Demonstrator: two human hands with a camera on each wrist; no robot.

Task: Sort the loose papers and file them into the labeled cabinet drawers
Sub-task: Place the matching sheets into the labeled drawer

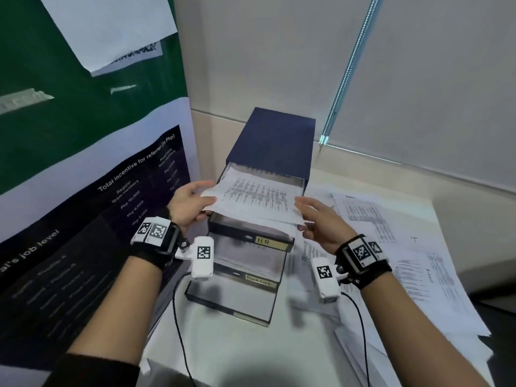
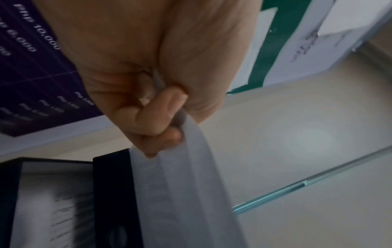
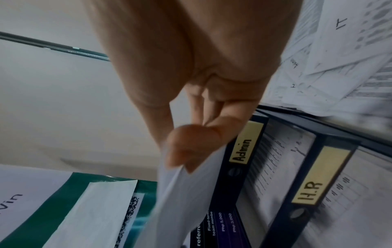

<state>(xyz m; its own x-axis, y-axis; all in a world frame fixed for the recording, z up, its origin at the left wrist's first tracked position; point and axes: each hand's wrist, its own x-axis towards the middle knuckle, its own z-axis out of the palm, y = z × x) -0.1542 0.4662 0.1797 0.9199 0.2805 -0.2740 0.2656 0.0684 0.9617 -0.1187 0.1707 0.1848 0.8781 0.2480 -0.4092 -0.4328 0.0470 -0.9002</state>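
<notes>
one cabinet, three open drawers, two hands, two wall posters.

Soft, even room light, rather dim and cool, with no hard shadows. The head view bows at its edges, and the poster on the left leans. Motion blur smears the lower drawers at frame centre. Both wrist views are murky; the left hand looms soft and unfocused.

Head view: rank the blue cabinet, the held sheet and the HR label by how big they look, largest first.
1. blue cabinet
2. held sheet, gripped by the left hand and the right hand
3. HR label, by far the smallest
</notes>
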